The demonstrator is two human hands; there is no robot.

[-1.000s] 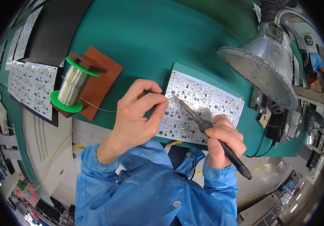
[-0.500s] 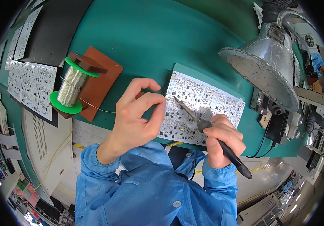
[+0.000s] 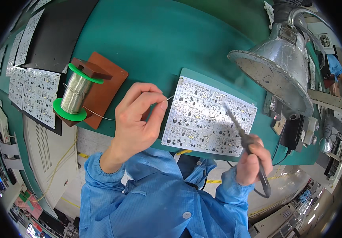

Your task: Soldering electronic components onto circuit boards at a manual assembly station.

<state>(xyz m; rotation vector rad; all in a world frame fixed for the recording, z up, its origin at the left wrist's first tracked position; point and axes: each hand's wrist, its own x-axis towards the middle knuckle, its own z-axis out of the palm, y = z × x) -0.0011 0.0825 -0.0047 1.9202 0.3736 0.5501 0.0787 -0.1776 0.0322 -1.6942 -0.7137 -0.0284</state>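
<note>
My left hand [image 3: 141, 117] pinches the end of a thin solder wire [image 3: 170, 98] between thumb and fingertips, beside the upper left edge of a white circuit board [image 3: 206, 119]. The wire runs back to a solder spool [image 3: 77, 93] with green flanges, on a stand at the left. My right hand [image 3: 254, 160] is closed round the dark handle of a soldering iron [image 3: 240, 131]. The iron's tip points up and left over the right part of the board, apart from the wire. Small components cover the board.
A metal fume hood [image 3: 278, 67] on a flexible duct overhangs the right side. At the left, more white circuit boards [image 3: 40, 95] lie on a black mat [image 3: 57, 33]. The spool stands on a brown base [image 3: 107, 83]. A green mat [image 3: 151, 43] covers the bench.
The soldering iron has swung right, away from the board's upper left and the wire's end. My left hand has drawn slightly left, still pinching the wire.
</note>
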